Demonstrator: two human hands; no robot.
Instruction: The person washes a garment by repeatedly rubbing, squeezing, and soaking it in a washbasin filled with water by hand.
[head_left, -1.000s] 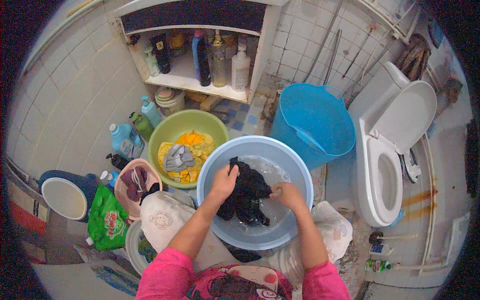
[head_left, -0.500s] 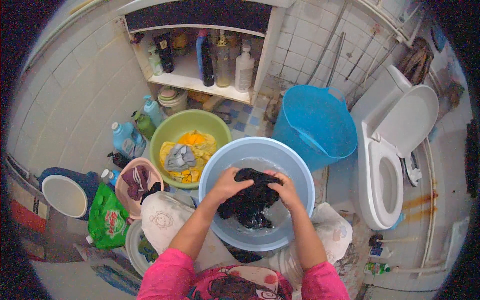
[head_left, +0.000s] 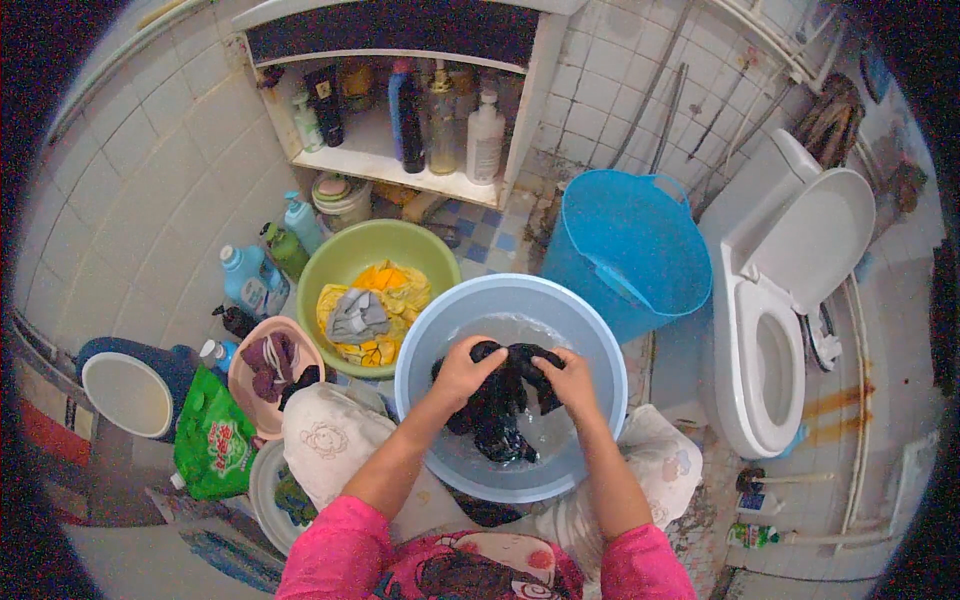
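A wet black cloth garment (head_left: 503, 405) hangs bunched between my two hands, its lower part down in the water of a light blue basin (head_left: 418, 440). My left hand (head_left: 466, 371) grips it at the upper left, thumb on top. On the other side my right hand (head_left: 566, 380) pinches a fold of it between thumb and fingers. Water shows around the cloth inside the basin. The basin stands between my knees.
Left of the basin, a green basin (head_left: 440, 245) holds yellow and grey cloth, and a pink basin (head_left: 247, 405) dark clothes. Bottles and a green pouch (head_left: 213, 440) stand beyond. A blue tub (head_left: 632, 250) and a toilet (head_left: 765, 350) are at right, a shelf (head_left: 400, 170) behind.
The black garment has shifted from a wide bunch into a narrower one gathered at both sides. My right hand has moved slightly lower, and the cloth between the hands is parted.
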